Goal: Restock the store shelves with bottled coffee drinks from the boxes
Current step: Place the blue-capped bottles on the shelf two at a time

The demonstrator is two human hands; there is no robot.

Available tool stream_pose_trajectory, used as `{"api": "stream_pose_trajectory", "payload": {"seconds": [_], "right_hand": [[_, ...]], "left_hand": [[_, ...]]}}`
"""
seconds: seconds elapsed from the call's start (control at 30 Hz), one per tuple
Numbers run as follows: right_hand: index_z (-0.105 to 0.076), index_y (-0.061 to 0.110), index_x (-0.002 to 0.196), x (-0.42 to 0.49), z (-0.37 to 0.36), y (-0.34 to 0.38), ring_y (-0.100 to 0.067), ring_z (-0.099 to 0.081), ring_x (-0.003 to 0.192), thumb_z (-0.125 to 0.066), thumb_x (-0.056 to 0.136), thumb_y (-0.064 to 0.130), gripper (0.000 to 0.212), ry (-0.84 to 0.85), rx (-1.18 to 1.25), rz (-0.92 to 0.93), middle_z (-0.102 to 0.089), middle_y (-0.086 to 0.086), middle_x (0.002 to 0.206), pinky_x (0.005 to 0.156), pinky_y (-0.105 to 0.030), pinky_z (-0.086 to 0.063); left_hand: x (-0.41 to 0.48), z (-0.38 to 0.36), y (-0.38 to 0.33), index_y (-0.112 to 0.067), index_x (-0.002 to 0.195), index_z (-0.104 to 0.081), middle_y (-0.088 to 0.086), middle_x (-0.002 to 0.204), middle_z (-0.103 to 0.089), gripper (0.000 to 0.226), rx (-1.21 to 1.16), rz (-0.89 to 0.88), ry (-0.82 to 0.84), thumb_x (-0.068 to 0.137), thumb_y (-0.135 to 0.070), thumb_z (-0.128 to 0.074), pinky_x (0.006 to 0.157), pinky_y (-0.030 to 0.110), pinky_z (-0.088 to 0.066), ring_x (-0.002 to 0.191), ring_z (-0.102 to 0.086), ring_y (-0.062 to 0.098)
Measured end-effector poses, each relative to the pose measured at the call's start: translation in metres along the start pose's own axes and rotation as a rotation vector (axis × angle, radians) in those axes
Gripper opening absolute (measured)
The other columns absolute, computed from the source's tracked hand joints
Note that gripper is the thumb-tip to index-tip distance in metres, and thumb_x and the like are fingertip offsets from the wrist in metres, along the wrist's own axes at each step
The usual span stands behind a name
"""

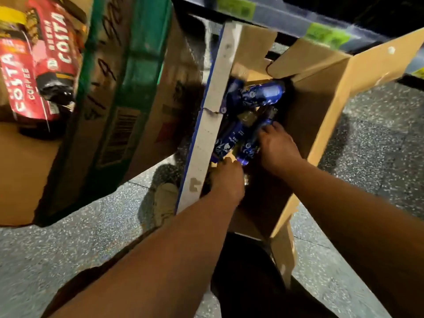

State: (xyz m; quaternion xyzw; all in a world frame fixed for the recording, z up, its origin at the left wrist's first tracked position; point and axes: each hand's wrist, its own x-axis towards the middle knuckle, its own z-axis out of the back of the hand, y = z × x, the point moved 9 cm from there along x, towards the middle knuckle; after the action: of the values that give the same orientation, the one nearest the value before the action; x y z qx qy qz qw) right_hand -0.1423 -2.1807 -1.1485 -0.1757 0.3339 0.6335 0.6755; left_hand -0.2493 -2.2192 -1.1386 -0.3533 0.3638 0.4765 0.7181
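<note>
An open cardboard box point(321, 106) stands on the floor with several blue-labelled coffee bottles lying inside. My left hand point(227, 180) reaches into the box and grips the lower end of one blue bottle point(226, 140). My right hand point(277, 145) is curled round a second blue bottle point(251, 143) just beside it. A third blue bottle point(261, 94) lies farther back in the box, untouched. The fingertips of both hands are hidden behind the bottles.
A second cardboard box point(128, 92) with green print stands at the left; red-labelled Costa coffee bottles point(46, 65) lie in it. A dark shelf edge point(298, 21) with green price tags runs above. The floor point(80, 230) is speckled grey. A shoe point(165, 200) shows between the boxes.
</note>
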Motion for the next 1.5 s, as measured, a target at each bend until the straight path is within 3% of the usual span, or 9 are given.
{"api": "stream_pose_trajectory", "payload": {"seconds": [0.23, 0.4, 0.57, 0.73, 0.9, 1.13, 1.37, 1.43, 1.5], "right_hand": [[-0.018, 0.013, 0.151, 0.053, -0.028, -0.006, -0.040, -0.004, 0.145, -0.043, 0.097, 0.033, 0.063, 0.087, -0.369, 0.013, -0.018, -0.010, 0.156, 0.117, -0.054, -0.012], [-0.029, 0.016, 0.148, 0.068, -0.036, 0.001, -0.038, -0.017, 0.139, -0.036, 0.098, 0.033, 0.053, 0.061, -0.563, 0.067, -0.028, -0.009, 0.146, 0.114, -0.058, -0.013], [-0.027, 0.020, 0.149, 0.067, -0.039, -0.003, -0.039, -0.009, 0.142, -0.038, 0.098, 0.036, 0.055, 0.108, -0.599, 0.088, -0.027, -0.008, 0.148, 0.111, -0.065, -0.003], [-0.024, 0.020, 0.147, 0.048, -0.023, 0.000, -0.041, -0.007, 0.142, -0.040, 0.099, 0.030, 0.052, 0.169, -0.433, 0.079, -0.029, -0.008, 0.145, 0.109, -0.070, -0.012], [-0.032, 0.017, 0.142, 0.002, 0.030, 0.000, -0.040, -0.012, 0.141, -0.053, 0.088, 0.017, 0.058, 0.066, -0.228, 0.001, -0.033, -0.009, 0.141, 0.109, -0.068, -0.014], [-0.044, 0.015, 0.130, -0.077, 0.138, 0.000, -0.041, -0.028, 0.134, -0.067, 0.081, 0.023, 0.055, -0.109, 0.073, -0.192, -0.042, -0.010, 0.135, 0.108, -0.060, -0.027], [-0.049, 0.017, 0.120, -0.176, 0.230, -0.017, -0.035, -0.052, 0.118, -0.070, 0.074, 0.047, 0.059, -0.155, 0.505, -0.556, -0.054, -0.012, 0.124, 0.098, -0.051, -0.042], [-0.052, 0.014, 0.117, -0.207, 0.258, -0.010, -0.034, -0.057, 0.110, -0.069, 0.075, 0.044, 0.055, -0.233, 0.683, -0.597, -0.060, -0.016, 0.118, 0.088, -0.040, -0.047], [-0.056, 0.009, 0.115, -0.233, 0.282, 0.003, -0.035, -0.059, 0.104, -0.068, 0.076, 0.037, 0.050, -0.261, 0.858, -0.592, -0.063, -0.018, 0.114, 0.082, -0.036, -0.048]], "left_hand": [[0.043, -0.039, 0.023, -0.009, 0.135, -0.038, 0.011, 0.138, -0.041, 0.047, 0.215, -0.022, 0.091, 0.092, -0.013, -0.056, 0.103, 0.037, -0.032, 0.128, -0.039, 0.028], [0.062, -0.060, 0.029, -0.009, 0.138, -0.038, 0.012, 0.140, -0.034, 0.047, 0.243, -0.040, 0.151, 0.093, -0.011, -0.051, 0.101, 0.045, -0.038, 0.126, -0.044, 0.032], [0.065, -0.075, 0.032, -0.012, 0.144, -0.027, 0.016, 0.143, -0.028, 0.054, 0.311, -0.061, 0.243, 0.095, -0.014, -0.049, 0.104, 0.055, -0.032, 0.128, -0.038, 0.043], [0.041, -0.047, 0.022, -0.010, 0.142, -0.029, 0.014, 0.142, -0.036, 0.050, 0.178, -0.081, 0.120, 0.095, -0.011, -0.049, 0.100, 0.044, -0.037, 0.125, -0.043, 0.036], [-0.013, -0.008, 0.009, -0.009, 0.135, -0.035, 0.012, 0.134, -0.044, 0.063, -0.224, -0.061, 0.020, 0.084, -0.020, -0.069, 0.101, 0.040, -0.035, 0.121, -0.047, 0.033], [-0.101, 0.077, 0.012, -0.009, 0.129, -0.040, 0.013, 0.129, -0.050, 0.062, -0.436, 0.028, -0.110, 0.080, -0.023, -0.075, 0.096, 0.041, -0.041, 0.118, -0.051, 0.035], [-0.208, 0.161, 0.005, -0.009, 0.110, -0.048, 0.005, 0.101, -0.060, 0.051, -0.761, 0.021, -0.119, 0.074, -0.026, -0.079, 0.071, 0.028, -0.042, 0.096, -0.058, 0.026], [-0.239, 0.188, 0.004, -0.016, 0.101, -0.045, -0.005, 0.086, -0.053, 0.042, -0.835, -0.001, -0.118, 0.076, -0.025, -0.078, 0.057, 0.018, -0.034, 0.084, -0.052, 0.016], [-0.263, 0.211, 0.003, -0.019, 0.097, -0.043, -0.008, 0.084, -0.052, 0.042, -0.947, -0.030, -0.130, 0.076, -0.023, -0.078, 0.060, 0.016, -0.043, 0.082, -0.051, 0.014]]}}
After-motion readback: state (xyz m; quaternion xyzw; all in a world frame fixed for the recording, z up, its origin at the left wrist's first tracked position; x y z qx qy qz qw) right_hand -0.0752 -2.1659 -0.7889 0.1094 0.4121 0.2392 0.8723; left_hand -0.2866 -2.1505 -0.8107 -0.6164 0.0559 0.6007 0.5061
